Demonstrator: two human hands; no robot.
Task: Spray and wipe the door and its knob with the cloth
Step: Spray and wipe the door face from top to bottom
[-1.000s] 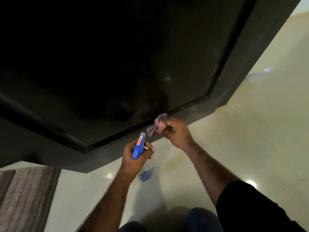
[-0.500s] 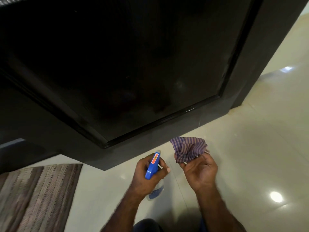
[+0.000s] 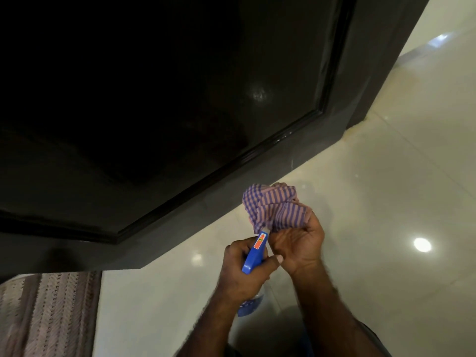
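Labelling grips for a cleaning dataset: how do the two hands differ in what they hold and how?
The left hand wraps a blue-headed spray bottle, thumb along its side; the right hand bunches a purple-and-pink striped cloth. The left sits lower, the right raised with cloth at the nozzle. Both are bare and off the dark door.

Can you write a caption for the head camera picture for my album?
Left hand aims a blue spray bottle at the striped cloth bunched in the right hand, below the dark door.
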